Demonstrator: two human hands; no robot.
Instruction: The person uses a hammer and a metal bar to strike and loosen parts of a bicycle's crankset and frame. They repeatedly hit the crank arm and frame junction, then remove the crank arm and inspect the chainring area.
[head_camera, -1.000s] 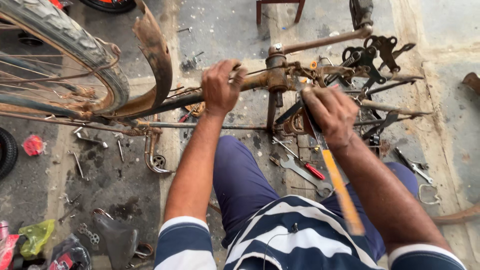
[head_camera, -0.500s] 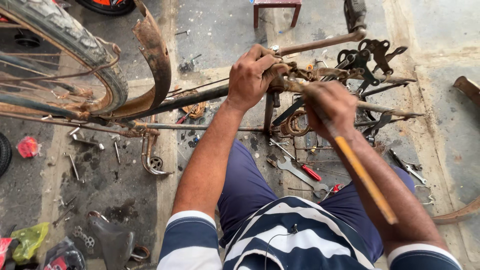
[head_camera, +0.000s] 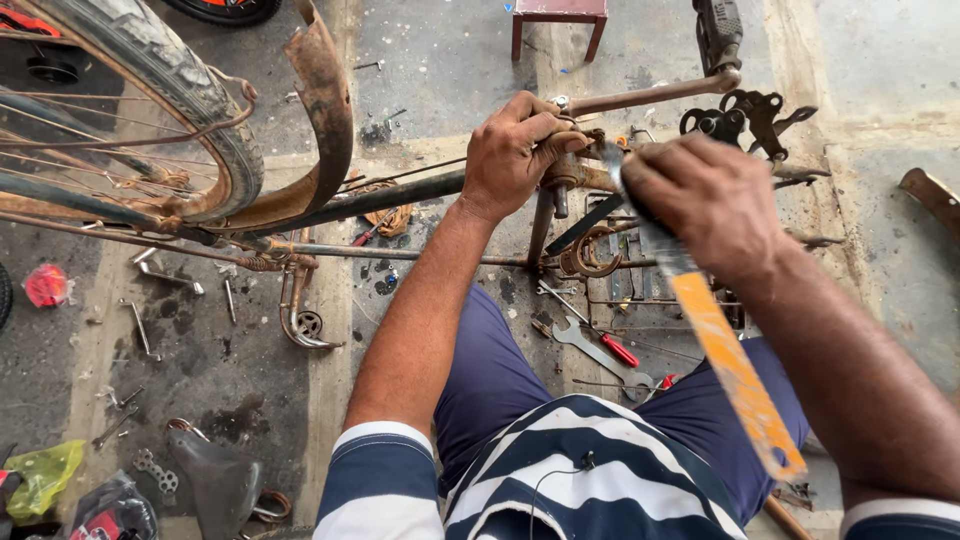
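Observation:
My left hand (head_camera: 515, 150) grips the rusty head joint of an old bicycle frame (head_camera: 400, 195), where the handlebar stem (head_camera: 650, 95) comes out. My right hand (head_camera: 710, 200) is closed on a long flat metal tool with an orange handle (head_camera: 725, 365), whose tip lies against that same joint. The handle runs back along my right forearm. A rusty mudguard (head_camera: 325, 110) and the tyre (head_camera: 160, 70) of the wheel sit at the upper left. I am crouched over the frame in a striped shirt and blue shorts.
Spanners (head_camera: 585, 345), a red-handled screwdriver (head_camera: 615, 350), bolts and small parts lie scattered on the dirty concrete floor. A black saddle (head_camera: 215, 480) and plastic bags (head_camera: 40, 480) sit at the lower left. A red stool (head_camera: 555, 20) stands at the top.
My left hand has shifted right along the frame onto the head joint. My right hand has lifted and swung the orange-handled tool up toward the joint, closer to the camera.

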